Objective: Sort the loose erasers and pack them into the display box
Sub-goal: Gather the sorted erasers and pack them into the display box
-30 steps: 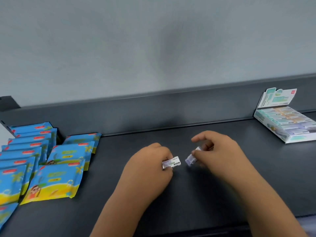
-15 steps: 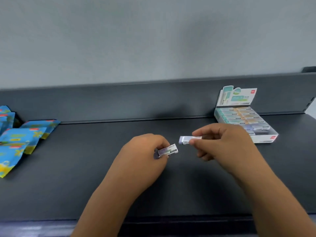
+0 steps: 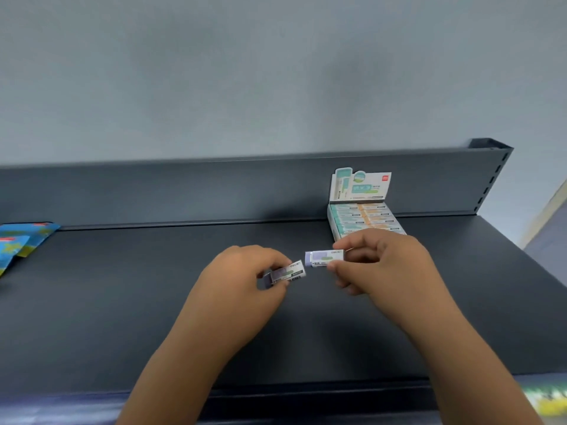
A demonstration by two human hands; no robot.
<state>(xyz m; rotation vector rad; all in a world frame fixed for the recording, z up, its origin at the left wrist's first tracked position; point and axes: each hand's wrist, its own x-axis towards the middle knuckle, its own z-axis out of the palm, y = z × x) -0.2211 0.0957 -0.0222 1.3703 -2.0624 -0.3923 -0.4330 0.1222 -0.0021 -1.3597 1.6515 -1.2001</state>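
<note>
Left hand [image 3: 242,277] pinches eraser [image 3: 288,273], right hand [image 3: 386,265] pinches second eraser [image 3: 323,258]; light, stiff, hold long sides; box [image 3: 360,185] rear-right of shelf [image 3: 122,286].

No print is legible; only a barcode [image 3: 296,279] shows on the left-held eraser [image 3: 285,273].

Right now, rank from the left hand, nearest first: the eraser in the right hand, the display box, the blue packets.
1. Eraser in the right hand, just beside.
2. Display box, back right.
3. Blue packets, far left.
</note>
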